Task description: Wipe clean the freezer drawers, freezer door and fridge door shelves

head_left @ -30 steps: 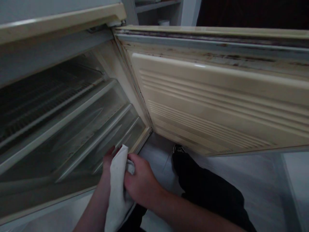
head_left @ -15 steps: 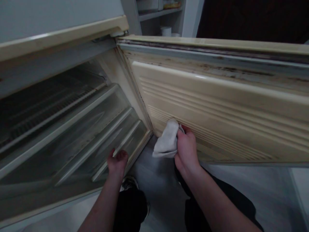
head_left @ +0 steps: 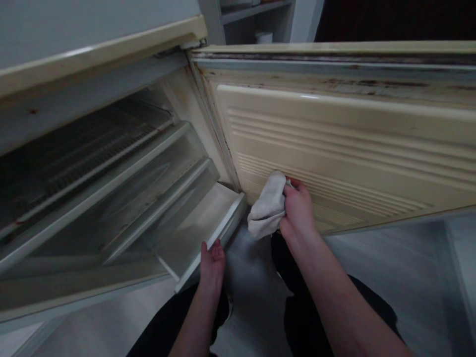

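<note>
The bottom drawer (head_left: 201, 218) of an old cream freezer is pulled part of the way out, and its pale inside shows. Curled over the drawer's front edge is my left hand (head_left: 212, 258), gripping it. A crumpled, greyish-white cloth (head_left: 269, 203) is bunched in my right hand (head_left: 299, 208), which is closed on its right side. That hand hovers in front of the open freezer door (head_left: 334, 134), to the right of the drawer. Whether the cloth touches the door I cannot tell.
Two more see-through drawers (head_left: 148, 193) sit shut above the pulled-out one, under a wire shelf (head_left: 100, 144). Dark stains run along the door's upper edge and seal (head_left: 372, 84). My legs straddle the grey floor (head_left: 249, 297). Behind stands a shelf unit (head_left: 256, 12).
My left hand has moved right and drawn the bottom drawer outward. The right hand still holds the cloth, a little further right and higher in view. The view has shifted slightly.
</note>
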`<state>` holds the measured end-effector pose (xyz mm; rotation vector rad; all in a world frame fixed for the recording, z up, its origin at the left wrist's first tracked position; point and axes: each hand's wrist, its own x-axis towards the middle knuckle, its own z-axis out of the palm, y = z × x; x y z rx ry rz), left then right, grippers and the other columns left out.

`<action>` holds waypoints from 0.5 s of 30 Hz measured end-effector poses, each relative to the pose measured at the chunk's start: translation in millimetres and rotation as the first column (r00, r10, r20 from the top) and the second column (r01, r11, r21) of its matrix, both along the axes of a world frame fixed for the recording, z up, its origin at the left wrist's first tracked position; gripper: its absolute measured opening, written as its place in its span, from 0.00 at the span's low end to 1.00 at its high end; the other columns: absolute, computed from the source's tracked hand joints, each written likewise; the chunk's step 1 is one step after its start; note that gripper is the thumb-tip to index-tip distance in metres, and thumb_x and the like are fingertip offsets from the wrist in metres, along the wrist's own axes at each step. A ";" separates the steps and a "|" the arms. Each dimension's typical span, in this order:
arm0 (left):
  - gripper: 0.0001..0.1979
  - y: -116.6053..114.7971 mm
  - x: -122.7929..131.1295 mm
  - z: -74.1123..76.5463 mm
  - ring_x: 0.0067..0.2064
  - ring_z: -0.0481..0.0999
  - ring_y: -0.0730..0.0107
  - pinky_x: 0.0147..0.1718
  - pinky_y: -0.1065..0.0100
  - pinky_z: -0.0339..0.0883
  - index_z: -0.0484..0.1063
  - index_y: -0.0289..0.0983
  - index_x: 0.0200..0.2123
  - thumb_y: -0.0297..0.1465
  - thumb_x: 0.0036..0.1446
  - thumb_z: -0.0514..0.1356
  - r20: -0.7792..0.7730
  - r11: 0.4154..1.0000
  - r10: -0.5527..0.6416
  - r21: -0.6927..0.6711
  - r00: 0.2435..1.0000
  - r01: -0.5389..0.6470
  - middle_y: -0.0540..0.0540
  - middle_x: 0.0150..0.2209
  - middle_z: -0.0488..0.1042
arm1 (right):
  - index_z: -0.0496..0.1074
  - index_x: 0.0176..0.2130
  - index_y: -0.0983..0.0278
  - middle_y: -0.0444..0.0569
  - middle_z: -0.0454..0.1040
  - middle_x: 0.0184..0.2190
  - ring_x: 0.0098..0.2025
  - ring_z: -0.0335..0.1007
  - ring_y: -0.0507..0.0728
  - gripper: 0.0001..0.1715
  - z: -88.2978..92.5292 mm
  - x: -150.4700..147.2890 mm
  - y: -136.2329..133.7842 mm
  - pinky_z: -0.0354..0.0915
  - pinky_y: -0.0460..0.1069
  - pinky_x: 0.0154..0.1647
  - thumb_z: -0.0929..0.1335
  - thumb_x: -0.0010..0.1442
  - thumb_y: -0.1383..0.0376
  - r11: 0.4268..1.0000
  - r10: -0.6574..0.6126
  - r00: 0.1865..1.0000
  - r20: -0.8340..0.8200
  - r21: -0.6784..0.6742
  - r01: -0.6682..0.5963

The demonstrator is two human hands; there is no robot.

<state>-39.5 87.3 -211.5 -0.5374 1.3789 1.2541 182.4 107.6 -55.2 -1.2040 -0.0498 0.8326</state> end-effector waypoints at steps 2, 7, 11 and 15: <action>0.11 -10.4 3.6 -0.6 0.27 0.74 0.78 0.23 0.79 0.71 0.72 0.30 0.50 0.32 0.73 0.56 -0.011 1.000 -0.005 -0.009 1.000 0.005 0.48 0.34 0.74 | 0.69 0.37 0.62 0.42 0.74 0.30 0.33 0.73 0.54 0.17 -2.3 0.2 1.2 0.69 0.47 0.34 0.71 0.45 0.64 1.000 0.016 1.000 0.019 0.007 -0.016; 0.09 -24.5 13.5 -0.2 0.31 0.77 0.76 0.27 0.79 0.74 0.72 0.29 0.50 0.28 0.72 0.58 -0.029 0.999 0.027 0.026 0.999 -0.027 0.46 0.36 0.76 | 0.72 0.34 0.64 0.46 0.76 0.28 0.33 0.77 0.57 0.11 -7.1 -11.8 6.0 0.73 0.48 0.34 0.75 0.51 0.64 0.984 0.179 0.979 -0.100 0.042 -0.176; 0.09 -23.9 17.9 0.4 0.34 0.79 0.75 0.31 0.79 0.76 0.72 0.28 0.49 0.29 0.71 0.57 -0.041 0.998 0.012 0.062 0.999 -0.009 0.43 0.38 0.76 | 0.74 0.32 0.67 0.52 0.79 0.28 0.32 0.79 0.58 0.04 -19.8 -37.3 10.5 0.77 0.50 0.36 0.74 0.54 0.71 0.924 0.361 0.883 -0.301 -0.010 -0.382; 0.12 -30.6 37.7 5.9 0.38 0.81 0.72 0.37 0.78 0.77 0.72 0.33 0.45 0.33 0.73 0.52 -0.070 0.993 -0.101 0.053 0.992 0.104 0.41 0.38 0.76 | 0.76 0.34 0.68 0.51 0.80 0.28 0.29 0.78 0.57 0.08 -41.8 -68.6 26.0 0.78 0.51 0.36 0.70 0.56 0.78 0.836 0.478 0.756 -0.447 -0.033 -0.548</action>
